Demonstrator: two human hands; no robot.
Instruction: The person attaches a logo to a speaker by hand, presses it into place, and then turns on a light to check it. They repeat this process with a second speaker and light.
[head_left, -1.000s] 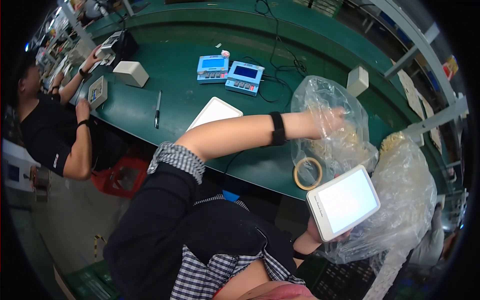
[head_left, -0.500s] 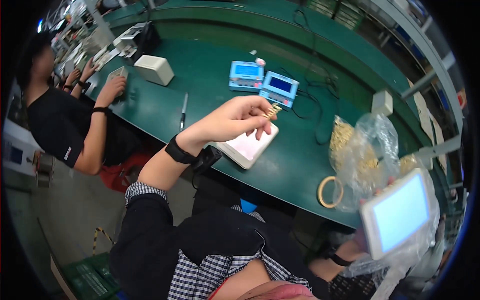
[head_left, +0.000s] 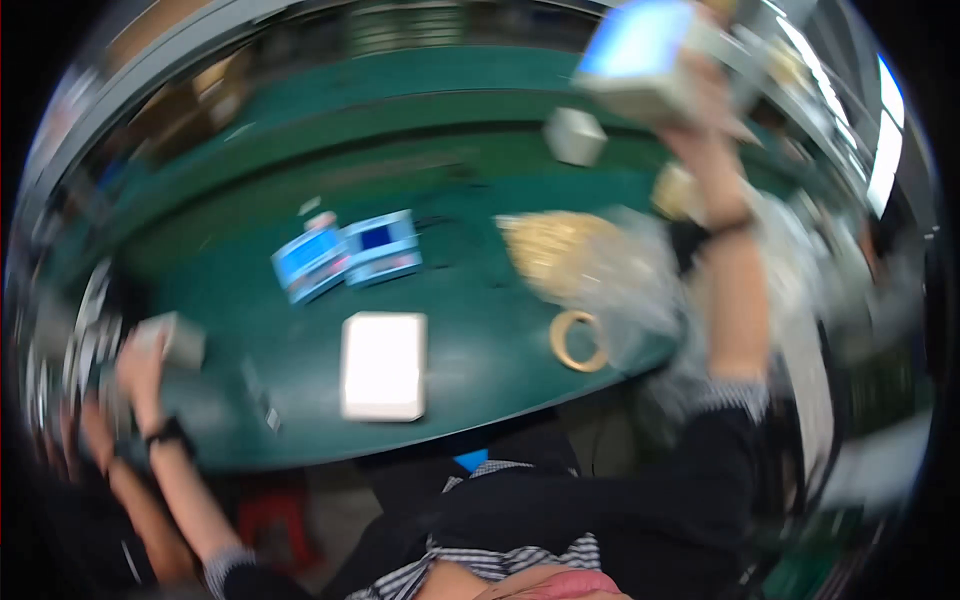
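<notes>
My left hand (head_left: 140,375), blurred, is at the far left with its fingers closed against the side of a white box (head_left: 180,342) on the table. Raised at the upper right, my right hand (head_left: 700,95) grips a white box-shaped piece (head_left: 635,65) whose face glows bluish white. Motion smears its fingers. In front of me lies another white box (head_left: 384,365) with a very bright top. A pen-like tool (head_left: 262,395) rests between that box and my left hand.
Two blue instruments with screens (head_left: 345,255) stand mid-table. A clear bag of small gold-coloured pieces (head_left: 555,250) and a tape roll (head_left: 578,341) lie to the right. A small white block (head_left: 576,137) is behind them. A co-worker's hand (head_left: 95,435) is close by my left arm.
The view has turned right. My left hand has gone from above the middle box to the box at left; the small brass-coloured piece it held is out of sight. My right hand has risen.
</notes>
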